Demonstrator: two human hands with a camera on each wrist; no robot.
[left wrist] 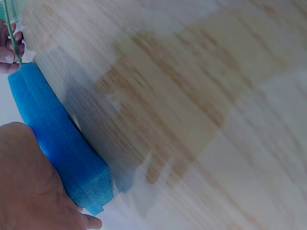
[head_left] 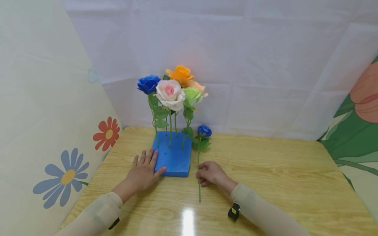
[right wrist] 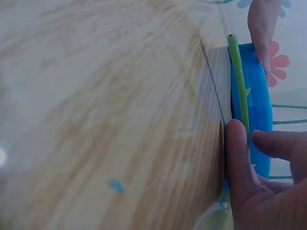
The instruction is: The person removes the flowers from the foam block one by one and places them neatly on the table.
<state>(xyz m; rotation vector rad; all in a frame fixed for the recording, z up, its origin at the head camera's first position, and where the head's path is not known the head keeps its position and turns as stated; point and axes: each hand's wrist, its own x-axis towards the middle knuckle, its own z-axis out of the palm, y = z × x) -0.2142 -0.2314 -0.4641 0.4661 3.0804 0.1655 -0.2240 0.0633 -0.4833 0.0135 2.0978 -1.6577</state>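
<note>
Blue foam formed the block (head_left: pixel 174 162), which lay flat on the surface (head_left: pixel 271 170). The left hand (head_left: pixel 143 172) rested against its left and front edges, fingers spread — presumably to brace it. The right hand (head_left: pixel 213 173) pinched the stem (head_left: pixel 199 157) of a separate blue rose (head_left: pixel 204 131), just right of the block — the low grip probably kept the bloom free. Count: one block; one held rose; five flowers standing in foam — blue (head_left: pixel 148 84), white-pink (head_left: pixel 170 94), orange (head_left: pixel 180 75), peach (head_left: pixel 199 87), green (head_left: pixel 192 95).
</note>
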